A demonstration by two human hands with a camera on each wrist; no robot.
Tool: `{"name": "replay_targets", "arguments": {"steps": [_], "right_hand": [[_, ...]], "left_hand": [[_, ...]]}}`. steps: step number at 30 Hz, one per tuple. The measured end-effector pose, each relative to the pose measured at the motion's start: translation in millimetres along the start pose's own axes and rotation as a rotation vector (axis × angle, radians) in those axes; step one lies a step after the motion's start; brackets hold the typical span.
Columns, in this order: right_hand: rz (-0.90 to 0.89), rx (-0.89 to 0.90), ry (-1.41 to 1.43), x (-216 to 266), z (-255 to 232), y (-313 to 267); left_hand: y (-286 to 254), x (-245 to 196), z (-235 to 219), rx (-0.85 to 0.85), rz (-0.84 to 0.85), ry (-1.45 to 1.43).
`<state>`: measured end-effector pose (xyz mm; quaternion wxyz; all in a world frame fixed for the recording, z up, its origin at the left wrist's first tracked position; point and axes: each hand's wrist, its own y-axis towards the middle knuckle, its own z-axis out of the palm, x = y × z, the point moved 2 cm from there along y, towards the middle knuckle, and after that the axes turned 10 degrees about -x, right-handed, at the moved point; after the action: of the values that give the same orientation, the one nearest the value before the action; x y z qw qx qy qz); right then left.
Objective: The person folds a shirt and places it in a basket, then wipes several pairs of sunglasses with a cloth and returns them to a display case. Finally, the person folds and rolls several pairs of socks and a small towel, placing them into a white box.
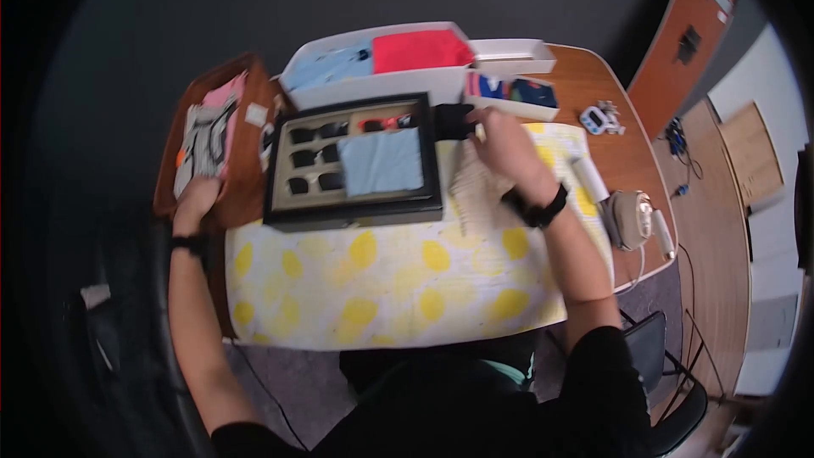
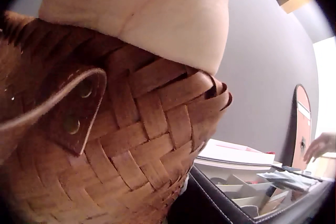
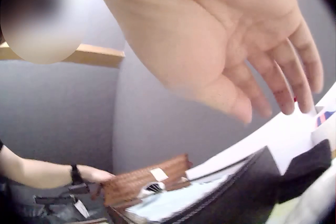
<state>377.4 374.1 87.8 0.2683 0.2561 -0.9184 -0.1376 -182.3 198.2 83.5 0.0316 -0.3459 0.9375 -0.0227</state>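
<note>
At the left, my left hand (image 1: 199, 197) lies over the near rim of a brown woven basket (image 1: 240, 153) holding folded clothes (image 1: 203, 146). The left wrist view shows the heel of this hand (image 2: 142, 19) against the basket (image 2: 152, 124); its fingers are hidden. My right hand (image 1: 507, 148) is above a beige knitted cloth (image 1: 475, 195), just right of a black cloth (image 1: 454, 121). In the right wrist view the right hand's (image 3: 226, 45) fingers hang apart, relaxed, holding nothing. Between the hands is a black case (image 1: 356, 222) of sunglasses, with a light blue cloth (image 1: 381, 163) on it.
Behind the case stands a white box (image 1: 407, 85) with blue and red cloths. Smaller white boxes (image 1: 517, 108) stand beside it. A yellow-spotted cloth (image 1: 398, 288) covers the front. On the right are a beige pouch (image 1: 629, 219) and a small white-blue device (image 1: 593, 120).
</note>
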Motion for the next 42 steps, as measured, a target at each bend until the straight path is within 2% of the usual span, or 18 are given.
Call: {"name": "replay_targets", "arguments": {"steps": [2, 7, 9, 13, 15, 16, 18, 20, 23, 26, 29, 31, 33, 35, 37, 39, 41, 42], "right_hand": [[0.009, 0.252, -0.230, -15, 22, 33], [-0.225, 0.453, -0.361, -47, 88, 76], [-0.283, 0.396, -0.432, -53, 107, 81], [-0.262, 0.351, -0.535, -40, 97, 81], [-0.136, 0.089, -0.419, -57, 92, 84], [-0.048, 0.068, -0.375, -37, 60, 79], [-0.022, -0.117, -0.145, -19, 7, 59], [0.004, -0.161, 0.000, -20, -21, 38], [0.066, -0.080, 0.689, -19, -41, 1], [0.173, 0.071, 0.840, 17, -74, -46], [0.274, 0.237, 1.002, 44, -93, -83], [0.269, 0.223, 0.992, 37, -108, -96], [0.265, 0.090, 1.061, 23, -125, -103], [0.240, -0.029, 1.065, 7, -152, -103], [0.197, -0.260, 1.085, -3, -185, -99], [0.093, -0.373, 1.116, 3, -226, -88], [0.034, -0.462, 0.958, 9, -242, -71], [0.069, -0.252, 0.740, 16, -247, -65]], "left_hand": [[12, 7, 6, 0.087, 0.074, -0.044], [13, 0, 7, 0.176, 0.216, -0.017], [-22, -22, -20, -0.085, 0.012, -0.105], [-58, -33, -31, -0.463, 0.004, -0.195], [-89, -42, -41, -0.938, 0.386, -0.241], [-104, -51, -42, -0.938, 0.393, -0.241], [-140, -84, -36, -0.823, 0.471, -0.914], [-173, -128, -19, -0.430, 0.459, -1.348], [-209, -210, 1, 0.144, 0.632, -1.375], [-249, -293, -4, 0.412, 0.790, -1.495], [-267, -346, -6, 0.660, 0.637, -1.667], [-264, -361, -4, 0.457, 0.817, -1.548], [-259, -364, -2, 0.705, 0.775, -1.567], [-252, -362, 3, 0.699, 0.773, -1.583], [-232, -360, 18, 0.622, 0.694, -1.096], [-231, -361, 34, 0.498, 0.666, -1.262], [-239, -359, 20, 0.064, 0.740, -1.192], [-234, -363, 21, 0.070, 0.761, -1.240]]}}
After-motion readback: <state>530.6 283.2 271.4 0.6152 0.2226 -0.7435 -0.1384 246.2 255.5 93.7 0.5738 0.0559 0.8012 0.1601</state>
